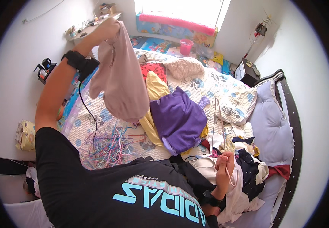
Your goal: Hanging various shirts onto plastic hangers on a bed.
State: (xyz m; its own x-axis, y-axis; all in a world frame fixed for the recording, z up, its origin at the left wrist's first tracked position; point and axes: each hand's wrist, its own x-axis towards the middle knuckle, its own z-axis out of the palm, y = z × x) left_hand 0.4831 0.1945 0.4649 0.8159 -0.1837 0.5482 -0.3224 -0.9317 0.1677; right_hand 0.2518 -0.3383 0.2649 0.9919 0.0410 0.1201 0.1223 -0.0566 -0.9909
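Observation:
My left hand [111, 29] is raised at the upper left, its fingers closed on a dusty pink garment [121, 81]. The cloth hangs down over the bed in loose folds, and its exact cut cannot be made out. At the lower right my right hand [224, 165] grips a thin wire clothes hanger [214, 133], held tilted up with its long narrow end pointing away from me. Garment and hanger are well apart. Between them a purple garment [179, 119] lies spread on the bed, partly over a yellow garment [146, 127].
A tangle of coloured wire hangers [109, 146] lies on the bed [84, 131] near my left side. A mixed clothes pile [248, 167] is beside my right hand. Farther off are a red cloth [153, 71], a beige bundle [185, 67] and a pink bucket [186, 47]. A padded headboard [272, 114] stands right.

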